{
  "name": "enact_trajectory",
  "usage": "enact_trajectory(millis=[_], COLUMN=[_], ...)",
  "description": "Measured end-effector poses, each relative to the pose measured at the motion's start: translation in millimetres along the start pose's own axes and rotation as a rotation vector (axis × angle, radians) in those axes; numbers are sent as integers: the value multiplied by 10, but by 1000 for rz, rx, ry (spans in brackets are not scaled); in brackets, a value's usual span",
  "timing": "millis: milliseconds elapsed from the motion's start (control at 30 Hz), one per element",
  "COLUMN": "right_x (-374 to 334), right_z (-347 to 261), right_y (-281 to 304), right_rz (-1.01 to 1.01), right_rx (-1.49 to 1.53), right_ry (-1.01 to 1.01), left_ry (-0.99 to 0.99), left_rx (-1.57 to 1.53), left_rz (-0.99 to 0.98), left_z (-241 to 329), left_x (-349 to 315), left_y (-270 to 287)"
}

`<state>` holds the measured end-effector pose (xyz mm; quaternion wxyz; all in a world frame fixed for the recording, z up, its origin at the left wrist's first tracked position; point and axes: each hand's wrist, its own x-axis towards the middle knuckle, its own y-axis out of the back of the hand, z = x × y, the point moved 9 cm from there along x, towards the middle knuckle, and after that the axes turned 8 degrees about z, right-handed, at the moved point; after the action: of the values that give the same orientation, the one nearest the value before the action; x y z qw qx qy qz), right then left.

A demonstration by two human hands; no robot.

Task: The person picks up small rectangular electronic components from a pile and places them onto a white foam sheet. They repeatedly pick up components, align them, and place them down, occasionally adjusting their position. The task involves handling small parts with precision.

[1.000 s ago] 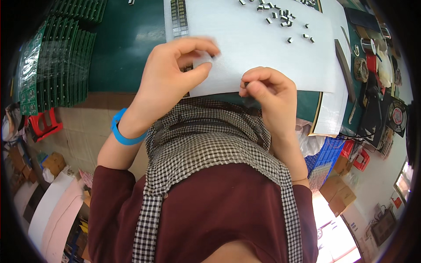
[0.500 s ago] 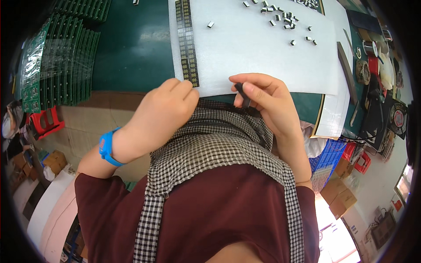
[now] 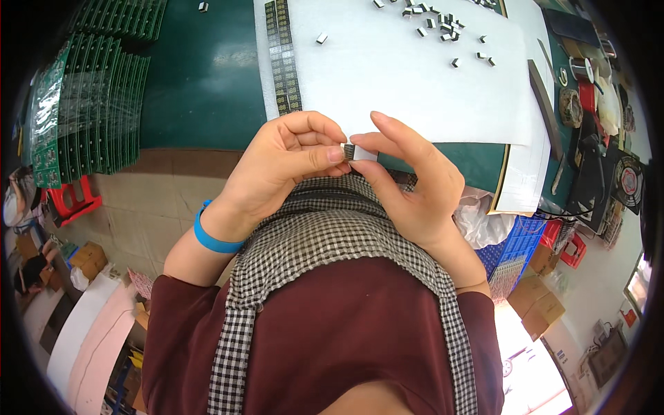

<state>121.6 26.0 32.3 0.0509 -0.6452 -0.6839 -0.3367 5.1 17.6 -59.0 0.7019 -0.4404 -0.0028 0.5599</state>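
In front of my apron both hands meet at a small digit display module (image 3: 349, 152), a little block with a dark face and pale sides. My left hand (image 3: 277, 155), with a blue band at the wrist, pinches it between thumb and fingers. From the other side, my right hand (image 3: 422, 183) has its thumb and index finger closed on the block's right end. Its other fingers are partly hidden. Just beyond my left hand, two columns of dark display modules (image 3: 282, 62) lie side by side on a white foam sheet (image 3: 387, 90).
Loose display modules (image 3: 443, 28) are scattered on the sheet's far right. Green circuit boards (image 3: 97, 104) stand in rows at the left of the green table (image 3: 200, 90). A dark bar (image 3: 545, 111), a solder spool (image 3: 581, 69) and a fan (image 3: 628, 183) are at the right.
My left hand has moved right and my right hand has turned inward, so they now meet at the module. The dark piece in my right hand now shows a pale side. The view shifted slightly.
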Motion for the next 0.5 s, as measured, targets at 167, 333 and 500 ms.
enact_trajectory(millis=[167, 333, 500], right_x=[-24, -63, -109], right_z=[-11, -93, -70], right_y=[6, -76, -115], right_rz=[17, -47, -134], right_rx=[0, -187, -172], right_ry=[42, 215, 174], left_ry=[-7, -216, -109], left_rx=[4, 383, 518], left_rz=[11, 191, 135], left_z=[-8, 152, 185], left_x=[7, -55, -70], left_y=[-16, 15, -20])
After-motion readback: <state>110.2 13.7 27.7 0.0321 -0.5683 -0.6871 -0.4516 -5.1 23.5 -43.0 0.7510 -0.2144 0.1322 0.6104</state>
